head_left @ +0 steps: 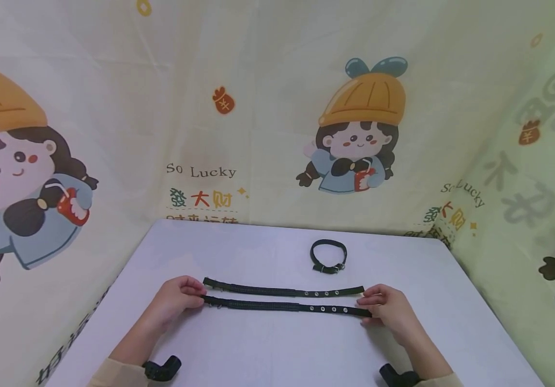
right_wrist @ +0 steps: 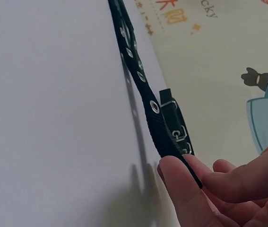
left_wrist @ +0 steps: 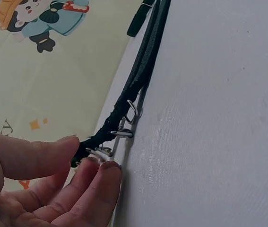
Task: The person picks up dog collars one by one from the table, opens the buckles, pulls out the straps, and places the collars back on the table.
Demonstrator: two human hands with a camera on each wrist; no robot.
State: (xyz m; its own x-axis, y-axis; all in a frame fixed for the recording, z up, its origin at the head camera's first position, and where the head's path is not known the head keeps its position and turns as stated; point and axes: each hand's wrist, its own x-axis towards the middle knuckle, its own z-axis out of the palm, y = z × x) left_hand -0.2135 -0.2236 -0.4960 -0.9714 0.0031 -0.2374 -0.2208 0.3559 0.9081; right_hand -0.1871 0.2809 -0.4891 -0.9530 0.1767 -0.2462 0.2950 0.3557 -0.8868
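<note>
A black collar with metal eyelets stretches across the table between the two hands, raised a little at its ends. My left hand pinches its buckle end between thumb and fingers; the metal buckle and ring show in the left wrist view. At the other end, my right hand pinches the eyelet tip. A second black collar lies unfastened and straight just behind, almost parallel. Farther back is a third collar, buckled into a loop.
The white tabletop meets a printed cloth backdrop at its back edge. Cloth also stands at the left and right sides. Black wrist-worn devices sit at both cuffs.
</note>
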